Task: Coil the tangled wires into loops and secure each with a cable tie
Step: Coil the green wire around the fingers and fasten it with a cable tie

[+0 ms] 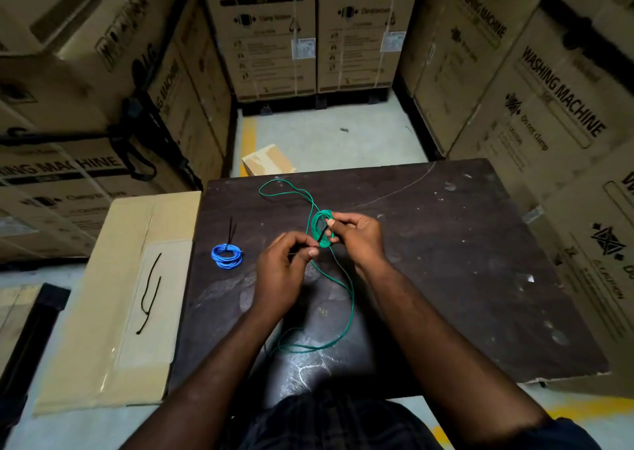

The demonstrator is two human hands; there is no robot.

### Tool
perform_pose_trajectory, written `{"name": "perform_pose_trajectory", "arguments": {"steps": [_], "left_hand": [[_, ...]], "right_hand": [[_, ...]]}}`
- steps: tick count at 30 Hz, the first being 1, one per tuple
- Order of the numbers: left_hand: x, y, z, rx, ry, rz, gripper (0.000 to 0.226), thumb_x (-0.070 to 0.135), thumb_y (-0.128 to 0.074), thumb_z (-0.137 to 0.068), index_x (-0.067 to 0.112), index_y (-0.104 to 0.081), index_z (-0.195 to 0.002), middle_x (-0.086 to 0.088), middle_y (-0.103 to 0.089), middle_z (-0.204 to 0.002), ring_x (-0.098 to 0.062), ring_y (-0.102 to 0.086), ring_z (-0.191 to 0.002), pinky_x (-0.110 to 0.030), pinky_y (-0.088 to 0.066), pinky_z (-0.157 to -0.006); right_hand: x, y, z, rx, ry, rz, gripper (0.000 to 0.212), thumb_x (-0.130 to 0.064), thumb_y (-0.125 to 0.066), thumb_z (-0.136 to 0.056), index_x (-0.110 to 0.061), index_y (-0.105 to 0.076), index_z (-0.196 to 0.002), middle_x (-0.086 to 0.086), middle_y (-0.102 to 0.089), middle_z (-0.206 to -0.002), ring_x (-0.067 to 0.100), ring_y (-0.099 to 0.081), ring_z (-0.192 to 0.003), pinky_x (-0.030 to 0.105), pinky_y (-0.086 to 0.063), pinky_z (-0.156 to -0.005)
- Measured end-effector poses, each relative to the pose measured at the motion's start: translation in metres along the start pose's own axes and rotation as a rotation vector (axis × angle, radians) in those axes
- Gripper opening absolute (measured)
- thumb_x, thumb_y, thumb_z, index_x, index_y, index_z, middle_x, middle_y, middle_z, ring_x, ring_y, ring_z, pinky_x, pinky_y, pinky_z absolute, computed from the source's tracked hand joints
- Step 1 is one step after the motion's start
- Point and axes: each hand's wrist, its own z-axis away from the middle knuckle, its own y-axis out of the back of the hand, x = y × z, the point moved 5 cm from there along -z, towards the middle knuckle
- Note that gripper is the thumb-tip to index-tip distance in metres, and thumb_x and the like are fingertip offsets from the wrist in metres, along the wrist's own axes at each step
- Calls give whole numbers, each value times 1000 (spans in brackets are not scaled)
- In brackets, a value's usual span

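A green wire [317, 225] is partly wound into a small coil above the dark table [446, 261]. Loose green lengths trail away from me and back toward the near edge. My right hand [356, 238] grips the coil. A black cable tie [322, 235] crosses the coil, and my left hand [286, 261] pinches its end. A blue wire coil [227, 255] lies on the table to the left, bound with a black tie whose tail sticks up.
A flattened cardboard box [113, 298] lies left of the table with two loose black cable ties [151, 291] on it. Tall washing machine cartons [274, 34] surround the spot. A small carton [267, 161] sits on the floor beyond the table.
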Motion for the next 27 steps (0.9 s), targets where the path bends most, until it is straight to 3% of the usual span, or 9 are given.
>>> {"name": "perform_pose_trajectory", "arguments": {"steps": [2, 5, 7, 10, 14, 17, 20, 25, 27], "left_hand": [[1, -6, -10, 15, -1, -9, 16, 12, -66, -79, 27, -65, -83, 9, -67, -84, -12, -63, -84, -34, -51, -77], [7, -8, -30, 72, -20, -30, 21, 1, -68, -77, 21, -66, -81, 8, -66, -84, -3, -61, -84, -20, -47, -77], [6, -4, -43, 110, -56, -92, 17, -1, -70, -75, 15, -68, -81, 5, -62, -88, 2, -57, -88, -11, -42, -79], [1, 2, -58, 129, -61, -138, 15, 1, -71, -74, 14, -70, -83, 16, -57, -92, -1, -56, -95, -11, -41, -82], [-3, 2, -66, 111, -60, -131, 16, -1, -70, -74, 13, -70, -81, 14, -59, -90, 6, -54, -93, -5, -36, -81], [-12, -1, -66, 94, -12, -88, 19, -2, -69, -74, 15, -69, -81, 6, -61, -91, 7, -56, -90, -7, -40, -82], [-20, -2, -67, 95, 31, -59, 18, -2, -70, -74, 15, -69, -81, 10, -61, -90, -3, -60, -88, -17, -46, -84], [-22, -4, -71, 55, 69, 4, 12, -4, -72, -74, 6, -68, -80, 5, -63, -87, 6, -59, -82, -10, -44, -79], [-22, -5, -73, 14, 101, 65, 10, -4, -71, -77, 4, -68, -82, 4, -65, -87, 2, -60, -82, -12, -45, -80]], "right_hand": [[-4, -4, 1, -40, 19, 28, 20, 5, -65, -83, 6, -66, -103, 9, -68, -69, 6, -60, -51, 18, -53, -52], [-9, -10, 4, -105, 41, 75, 19, 4, -67, -82, 5, -67, -102, 14, -68, -80, 5, -61, -53, 19, -52, -50], [-12, -16, 5, -153, 69, 116, 19, 3, -67, -83, 7, -67, -102, 12, -67, -77, 2, -61, -53, 17, -49, -48], [-17, -25, 8, -203, 108, 145, 16, 5, -65, -83, 5, -68, -99, 8, -66, -71, 1, -60, -53, 17, -49, -48], [-21, -33, 11, -233, 148, 153, 17, 6, -67, -81, 0, -70, -96, 8, -67, -72, 1, -61, -55, 17, -51, -50], [-24, -34, 13, -230, 144, 127, 17, 8, -66, -80, 1, -70, -95, 1, -68, -68, 0, -61, -54, 16, -51, -49], [-24, -34, 15, -241, 147, 113, 18, 7, -68, -80, -5, -72, -93, -5, -69, -63, 3, -62, -57, 18, -52, -51], [-26, -34, 16, -230, 167, 110, 13, 2, -68, -82, -8, -73, -88, 2, -69, -66, 6, -61, -58, 19, -51, -50], [-27, -34, 16, -227, 173, 106, 10, 0, -68, -83, -8, -74, -86, 6, -69, -67, 8, -61, -58, 19, -50, -50]]}}
